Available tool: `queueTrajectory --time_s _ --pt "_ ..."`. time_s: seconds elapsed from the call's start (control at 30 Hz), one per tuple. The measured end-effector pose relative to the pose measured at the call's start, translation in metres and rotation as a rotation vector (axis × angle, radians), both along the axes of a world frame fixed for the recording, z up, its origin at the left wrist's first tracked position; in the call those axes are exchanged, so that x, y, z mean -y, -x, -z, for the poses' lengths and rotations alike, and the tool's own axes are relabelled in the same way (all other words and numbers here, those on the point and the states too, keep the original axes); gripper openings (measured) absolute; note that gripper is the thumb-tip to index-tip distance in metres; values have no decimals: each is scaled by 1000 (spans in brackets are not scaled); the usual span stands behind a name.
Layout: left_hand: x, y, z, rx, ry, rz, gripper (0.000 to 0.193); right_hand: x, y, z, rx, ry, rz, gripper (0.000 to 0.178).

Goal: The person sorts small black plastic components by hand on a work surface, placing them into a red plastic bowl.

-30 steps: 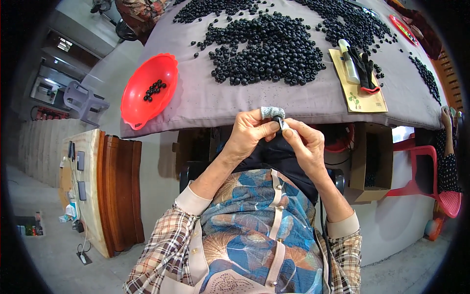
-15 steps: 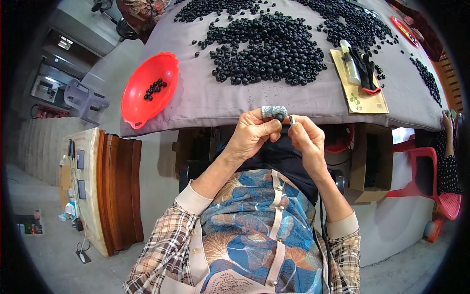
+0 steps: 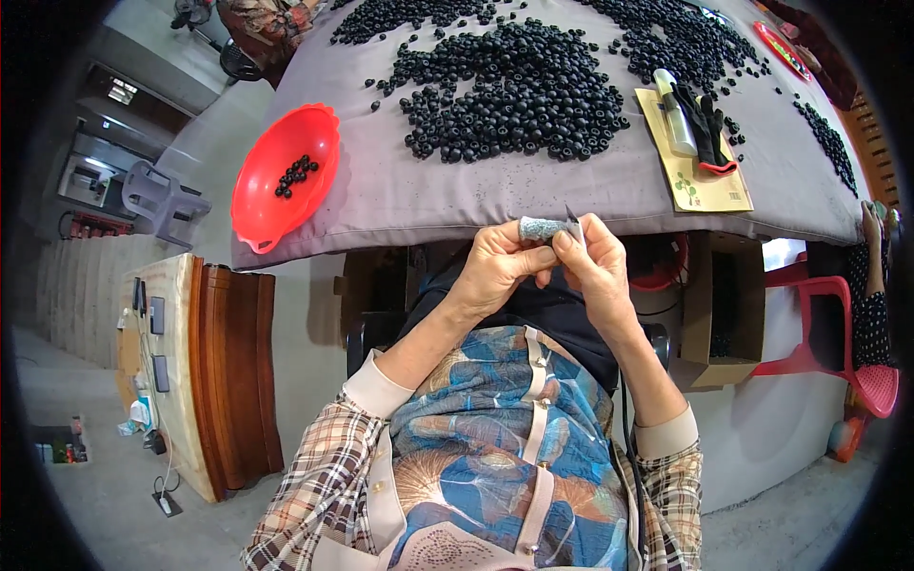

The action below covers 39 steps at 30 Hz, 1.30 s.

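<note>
My left hand (image 3: 498, 268) is closed just beyond the table's near edge, a grey-green wrap (image 3: 539, 227) round its index finger. What its thumb and fingers pinch is hidden. Close against it, my right hand (image 3: 600, 268) grips a small pointed blade (image 3: 571, 215), whose dark tip sticks up beside the wrapped finger. On the grey cloth ahead lies a large heap of black round beads (image 3: 514, 95), many with a pale-edged hole. A red scalloped bowl (image 3: 319, 195) on the left holds several of the same beads.
At the right, a tan card (image 3: 709, 195) carries a clear tube (image 3: 674, 119) and a black glove (image 3: 706, 133). An open cardboard box (image 3: 700, 314) stands below the table edge. Another person's arm (image 3: 871, 257) rests by a pink chair (image 3: 824, 305). A wooden cabinet (image 3: 233, 381) is at left.
My hands have drawn together. The black bead that showed at my left fingertips is now out of sight, and the blade tip shows higher beside the wrapped finger.
</note>
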<state>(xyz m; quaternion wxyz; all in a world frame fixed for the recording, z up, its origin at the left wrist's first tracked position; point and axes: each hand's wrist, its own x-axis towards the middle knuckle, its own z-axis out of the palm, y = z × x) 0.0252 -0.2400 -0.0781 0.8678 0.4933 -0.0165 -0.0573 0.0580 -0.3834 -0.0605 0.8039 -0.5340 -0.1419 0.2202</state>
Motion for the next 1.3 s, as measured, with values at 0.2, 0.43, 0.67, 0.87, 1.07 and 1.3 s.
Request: queueTrajectory --time_s 0.2,0.43,0.67,0.87,1.07,1.3 --pt "-9 0 5 -60 192 24 12 -5 -3 13 -43 42 18 16" --pt "-21 -9 1 -198 342 -202 9 -3 -1 13 -79 156 122 9" --pt "-121 -15 -40 -79 512 -623 14 2 -3 24 -95 172 125 9" --pt "-218 -7 -52 109 505 -765 22 -3 -9 29 -120 143 66 9" --pt "-170 -28 -25 40 372 -633 11 -2 -9 29 -104 127 72 8" --pt "-43 -67 0 18 -503 -198 19 3 -8 27 18 104 276 10"
